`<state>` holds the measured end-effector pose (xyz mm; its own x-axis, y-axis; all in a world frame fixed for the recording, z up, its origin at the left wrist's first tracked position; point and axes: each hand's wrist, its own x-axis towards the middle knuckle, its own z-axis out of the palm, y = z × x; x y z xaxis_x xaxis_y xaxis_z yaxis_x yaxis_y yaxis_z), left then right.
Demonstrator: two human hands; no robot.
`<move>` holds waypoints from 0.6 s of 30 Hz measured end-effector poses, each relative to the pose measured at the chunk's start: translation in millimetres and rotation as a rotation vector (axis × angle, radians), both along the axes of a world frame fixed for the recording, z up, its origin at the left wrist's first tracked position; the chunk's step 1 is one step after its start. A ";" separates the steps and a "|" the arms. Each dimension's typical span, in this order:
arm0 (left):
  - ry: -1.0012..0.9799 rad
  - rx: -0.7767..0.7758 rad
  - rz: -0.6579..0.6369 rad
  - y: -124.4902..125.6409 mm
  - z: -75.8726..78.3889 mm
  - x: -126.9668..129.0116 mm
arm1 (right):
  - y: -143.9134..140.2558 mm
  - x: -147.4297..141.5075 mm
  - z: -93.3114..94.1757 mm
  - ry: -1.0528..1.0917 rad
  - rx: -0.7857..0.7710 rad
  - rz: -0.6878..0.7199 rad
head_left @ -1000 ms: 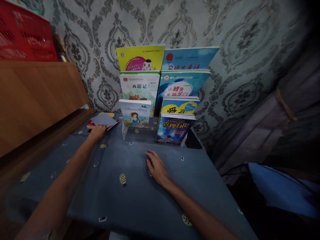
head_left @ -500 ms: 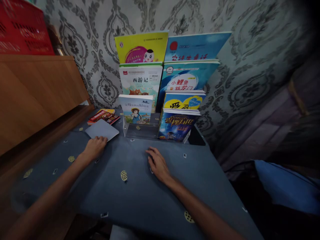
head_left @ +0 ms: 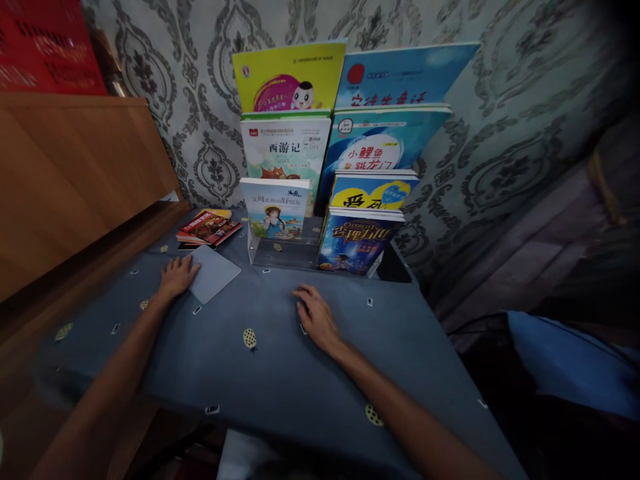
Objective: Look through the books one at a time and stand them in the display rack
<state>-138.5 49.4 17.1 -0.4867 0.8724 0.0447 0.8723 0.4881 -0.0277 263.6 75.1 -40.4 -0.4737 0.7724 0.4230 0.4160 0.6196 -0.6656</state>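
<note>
Wallpaper (head_left: pixel 500 100) with a grey damask pattern is filling the back of the view. Wooden cabinet (head_left: pixel 65 180) is standing at the left, with a red crate (head_left: pixel 45 47) sitting on top. Table under a dark blue tablecloth (head_left: pixel 280 380) with small pineapple prints is taking the middle. Blue cushion-like item (head_left: pixel 565 367) is showing at the right, too dim to identify.

Clear acrylic display stand (head_left: pixel 280 253) is sitting at the far edge of the table against the wall, holding tiered children's books upright: a yellow-green one (head_left: pixel 290 77) and a blue one (head_left: pixel 405 73) at the back, a white-covered one (head_left: pixel 285 150) and a blue-and-white one (head_left: pixel 380 143) below, then a yellow-and-blue one (head_left: pixel 373 193), and a pale-blue book (head_left: pixel 274 210) and a dark-blue starry one (head_left: pixel 355 243) in front. The front-left slot of the stand is showing only clear plastic.

Small stack of red-covered books (head_left: pixel 207 228) is lying flat just left of the stand.

Grey booklet (head_left: pixel 214 272) is lying flat on the cloth, near the stack and apart from the stand. Left hand (head_left: pixel 176 277) is resting palm-down with fingers spread flat, fingertips touching the booklet's left edge, gripping nothing. Right hand (head_left: pixel 315 320) is lying flat on the cloth in front of the stand, fingers loosely extended, empty, well apart from the booklet.
</note>
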 end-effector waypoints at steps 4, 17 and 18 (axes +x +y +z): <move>0.019 -0.008 -0.040 -5.4 -14.4 2.3 | 0.0 0.5 2.0 -0.006 -0.003 0.016; -0.051 0.009 -0.529 -41.3 -31.5 73.5 | -1.6 -1.9 3.6 0.012 -0.016 0.000; -0.062 0.021 -0.569 -42.2 -32.0 81.7 | -1.7 -1.9 3.7 0.013 -0.016 -0.004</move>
<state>-56.8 7.2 -14.8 0.0576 0.9970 0.0511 0.9976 -0.0595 0.0365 261.7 73.3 -36.6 -0.4652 0.7810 0.4166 0.4096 0.6072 -0.6808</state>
